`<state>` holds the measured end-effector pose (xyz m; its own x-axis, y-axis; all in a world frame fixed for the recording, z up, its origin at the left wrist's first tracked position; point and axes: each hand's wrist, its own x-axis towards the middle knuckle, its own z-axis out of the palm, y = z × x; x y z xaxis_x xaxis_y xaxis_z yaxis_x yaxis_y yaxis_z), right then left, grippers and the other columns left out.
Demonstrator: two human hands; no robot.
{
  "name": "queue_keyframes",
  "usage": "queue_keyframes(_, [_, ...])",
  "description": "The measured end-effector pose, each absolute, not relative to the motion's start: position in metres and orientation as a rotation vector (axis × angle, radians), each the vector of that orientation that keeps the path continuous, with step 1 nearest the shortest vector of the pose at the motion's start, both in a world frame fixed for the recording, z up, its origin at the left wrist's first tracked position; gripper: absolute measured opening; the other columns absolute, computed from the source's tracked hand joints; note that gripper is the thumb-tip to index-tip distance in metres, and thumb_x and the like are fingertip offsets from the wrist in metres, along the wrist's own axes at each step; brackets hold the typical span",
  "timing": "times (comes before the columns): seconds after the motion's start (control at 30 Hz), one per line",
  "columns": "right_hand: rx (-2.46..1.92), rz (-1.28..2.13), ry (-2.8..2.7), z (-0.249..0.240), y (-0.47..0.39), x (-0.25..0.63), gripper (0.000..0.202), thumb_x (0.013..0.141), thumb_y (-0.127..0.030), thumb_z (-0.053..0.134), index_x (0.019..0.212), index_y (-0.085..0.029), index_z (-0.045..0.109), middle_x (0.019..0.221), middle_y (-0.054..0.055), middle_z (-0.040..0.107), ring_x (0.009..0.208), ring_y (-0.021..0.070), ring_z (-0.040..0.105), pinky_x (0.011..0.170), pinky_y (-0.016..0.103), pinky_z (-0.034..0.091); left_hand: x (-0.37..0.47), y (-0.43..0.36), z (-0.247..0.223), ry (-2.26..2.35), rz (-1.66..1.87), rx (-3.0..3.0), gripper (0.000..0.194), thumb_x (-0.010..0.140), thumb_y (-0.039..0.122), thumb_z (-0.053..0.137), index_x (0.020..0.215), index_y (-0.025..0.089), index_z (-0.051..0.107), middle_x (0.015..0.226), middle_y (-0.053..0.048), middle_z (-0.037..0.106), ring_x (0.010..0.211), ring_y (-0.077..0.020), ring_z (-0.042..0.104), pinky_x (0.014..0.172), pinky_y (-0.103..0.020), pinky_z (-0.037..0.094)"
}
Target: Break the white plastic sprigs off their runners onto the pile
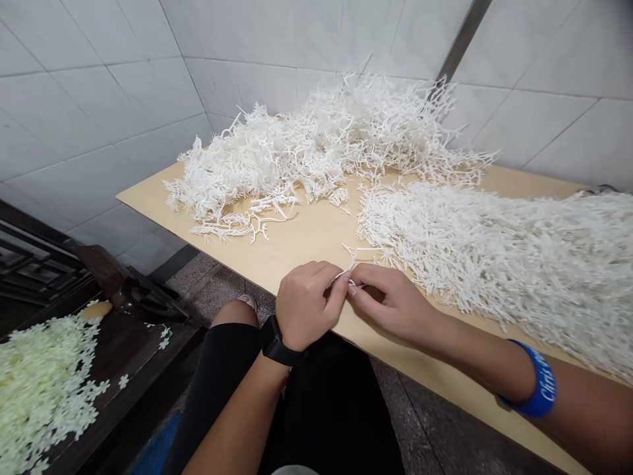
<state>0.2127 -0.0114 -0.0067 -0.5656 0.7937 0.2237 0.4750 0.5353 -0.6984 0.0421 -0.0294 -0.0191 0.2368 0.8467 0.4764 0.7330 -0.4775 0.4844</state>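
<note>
My left hand [310, 300] and my right hand [388, 300] meet over the near edge of the table, fingertips almost touching. Both pinch a thin white branched plastic sprig [352, 262], whose forked tips stick up between them. Most of the piece is covered by my fingers. Just past my right hand lies a dense heap of small white sprigs [499, 244]. Farther back sits a tangled pile of white branching plastic stems [316, 145], with a few loose stems [260, 218] at its front left.
The tan tabletop [316, 231] runs along a tiled wall [123, 99] with a metal strip [462, 43]. At lower left, pale green-white plastic flowers [44, 382] cover a dark wooden bench [133, 359]. My knees are beneath the table's near edge.
</note>
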Motion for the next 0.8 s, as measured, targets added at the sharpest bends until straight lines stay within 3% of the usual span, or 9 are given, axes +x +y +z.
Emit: queue_keyframes(0.8, [-1.017,0.761,-2.262,-0.0035,-0.0126,0.2119,0.025,0.093,-0.021,0.047,0.068,-0.018,0.049,0.065,-0.001,0.049,0.062,0.0137,0.046,0.059,0.028,0.034,0.042,-0.0294,-0.0194,1.502,1.088,2.353,0.031,0.098,0.029,0.046,0.073,0.018,0.06,0.07,-0.003,0.064,0.069,-0.0162,0.057,0.066,-0.029,0.039])
